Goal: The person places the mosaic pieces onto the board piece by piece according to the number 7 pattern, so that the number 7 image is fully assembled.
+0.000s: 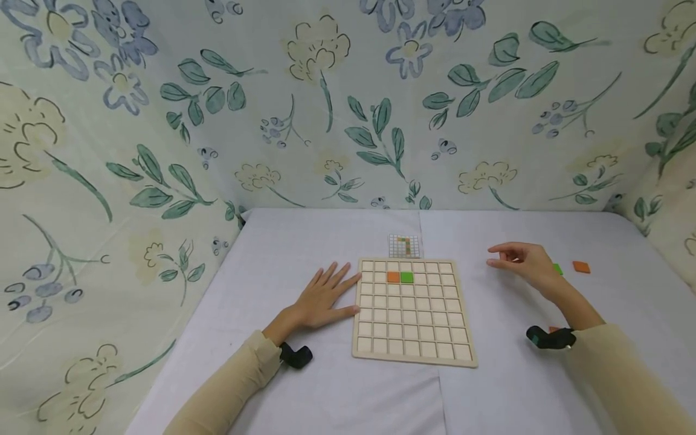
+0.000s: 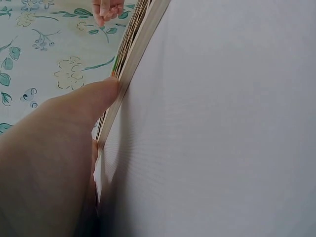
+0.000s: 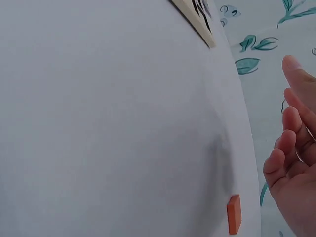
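A square wooden grid board [image 1: 413, 313] lies on the white cloth, with an orange tile [image 1: 393, 277] and a green tile [image 1: 406, 277] side by side in its second row from the far edge. My left hand [image 1: 321, 301] lies with fingers spread at the board's left side; its thumb [image 2: 106, 91] touches the edge in the left wrist view. Raised to the right of the board, my right hand [image 1: 524, 266] has loosely bent fingers, with nothing visible between them. In the right wrist view an orange tile [image 3: 234, 215] lies on the cloth below that hand.
Beyond the board lies a small patterned grid card [image 1: 405, 246] with coloured squares. A loose green tile [image 1: 558, 269], partly hidden by my right hand, and an orange tile [image 1: 581, 266] lie at the right. Flowered fabric [image 1: 337, 121] hangs around the table.
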The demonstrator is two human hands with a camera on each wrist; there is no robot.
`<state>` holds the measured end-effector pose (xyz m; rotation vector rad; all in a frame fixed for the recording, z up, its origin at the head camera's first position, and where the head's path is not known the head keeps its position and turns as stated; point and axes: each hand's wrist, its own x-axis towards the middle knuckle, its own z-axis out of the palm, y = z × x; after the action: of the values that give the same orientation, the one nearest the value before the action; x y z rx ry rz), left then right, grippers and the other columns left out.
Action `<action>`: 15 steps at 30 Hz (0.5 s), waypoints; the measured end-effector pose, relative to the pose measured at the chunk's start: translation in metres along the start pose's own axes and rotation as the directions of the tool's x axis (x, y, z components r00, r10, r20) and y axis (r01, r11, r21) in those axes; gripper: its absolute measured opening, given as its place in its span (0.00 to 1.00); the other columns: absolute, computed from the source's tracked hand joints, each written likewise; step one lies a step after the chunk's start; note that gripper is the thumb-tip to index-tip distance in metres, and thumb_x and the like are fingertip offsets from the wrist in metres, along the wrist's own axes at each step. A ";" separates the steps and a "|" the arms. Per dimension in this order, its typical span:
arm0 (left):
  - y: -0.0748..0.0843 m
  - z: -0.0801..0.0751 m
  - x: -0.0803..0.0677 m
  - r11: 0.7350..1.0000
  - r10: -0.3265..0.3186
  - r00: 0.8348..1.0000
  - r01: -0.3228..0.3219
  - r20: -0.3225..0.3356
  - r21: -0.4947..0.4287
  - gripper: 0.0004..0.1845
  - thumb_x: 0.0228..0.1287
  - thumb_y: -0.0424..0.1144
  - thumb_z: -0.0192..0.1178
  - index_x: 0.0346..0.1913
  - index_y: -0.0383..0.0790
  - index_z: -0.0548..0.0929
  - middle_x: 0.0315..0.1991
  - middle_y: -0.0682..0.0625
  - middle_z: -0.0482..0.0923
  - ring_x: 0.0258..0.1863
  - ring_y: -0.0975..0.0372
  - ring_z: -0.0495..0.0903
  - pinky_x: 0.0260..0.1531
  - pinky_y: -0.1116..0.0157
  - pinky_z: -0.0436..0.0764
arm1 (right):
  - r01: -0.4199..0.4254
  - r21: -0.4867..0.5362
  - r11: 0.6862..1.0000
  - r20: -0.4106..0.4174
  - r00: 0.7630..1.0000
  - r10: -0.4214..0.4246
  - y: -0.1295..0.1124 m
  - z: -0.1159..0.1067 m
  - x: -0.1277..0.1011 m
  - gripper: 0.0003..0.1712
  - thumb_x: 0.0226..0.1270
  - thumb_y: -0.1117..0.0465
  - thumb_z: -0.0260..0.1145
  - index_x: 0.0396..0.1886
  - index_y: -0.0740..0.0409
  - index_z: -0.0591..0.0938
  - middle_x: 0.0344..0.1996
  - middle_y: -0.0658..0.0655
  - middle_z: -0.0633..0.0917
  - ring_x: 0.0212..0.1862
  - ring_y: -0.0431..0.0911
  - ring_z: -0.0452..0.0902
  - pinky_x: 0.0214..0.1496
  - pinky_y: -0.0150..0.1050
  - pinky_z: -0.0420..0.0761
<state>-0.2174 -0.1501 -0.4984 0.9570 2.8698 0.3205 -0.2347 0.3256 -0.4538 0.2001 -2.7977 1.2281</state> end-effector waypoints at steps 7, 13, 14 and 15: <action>-0.003 0.001 0.002 1.000 0.004 1.000 -0.004 0.000 0.008 0.44 0.68 0.75 0.37 0.81 0.60 0.45 0.81 0.51 0.37 0.79 0.49 0.34 0.73 0.46 0.36 | -0.063 -0.036 0.997 -0.037 0.997 0.062 0.025 -0.017 -0.007 0.29 0.65 0.48 0.72 0.56 0.66 0.81 0.32 0.59 0.75 0.31 0.48 0.72 0.26 0.34 0.76; -0.004 0.001 0.002 1.000 0.013 1.000 -0.013 -0.012 -0.004 0.44 0.68 0.75 0.38 0.81 0.60 0.46 0.81 0.50 0.39 0.79 0.48 0.35 0.73 0.45 0.37 | -0.122 -0.021 0.992 -0.051 0.991 0.121 0.038 -0.025 -0.014 0.31 0.65 0.46 0.71 0.58 0.66 0.81 0.35 0.59 0.75 0.35 0.44 0.67 0.27 0.32 0.73; -0.004 0.001 0.001 1.000 0.013 1.000 -0.013 -0.011 -0.002 0.44 0.68 0.75 0.37 0.81 0.60 0.46 0.81 0.50 0.39 0.79 0.48 0.35 0.73 0.45 0.37 | -0.140 -0.020 0.990 -0.048 0.989 0.139 0.040 -0.026 -0.015 0.32 0.65 0.45 0.71 0.58 0.65 0.81 0.36 0.59 0.75 0.36 0.43 0.67 0.27 0.31 0.73; -0.003 0.002 0.001 1.000 0.013 1.000 -0.013 -0.010 0.000 0.44 0.68 0.75 0.37 0.81 0.60 0.46 0.81 0.50 0.39 0.79 0.48 0.35 0.73 0.45 0.37 | -0.150 -0.021 0.988 -0.040 0.988 0.149 0.042 -0.026 -0.017 0.33 0.66 0.45 0.71 0.59 0.65 0.80 0.37 0.59 0.75 0.37 0.43 0.67 0.28 0.31 0.73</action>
<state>-0.2201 -0.1519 -0.5008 0.9767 2.8737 0.3274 -0.2240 0.3748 -0.4690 -0.0356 -2.8376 1.2123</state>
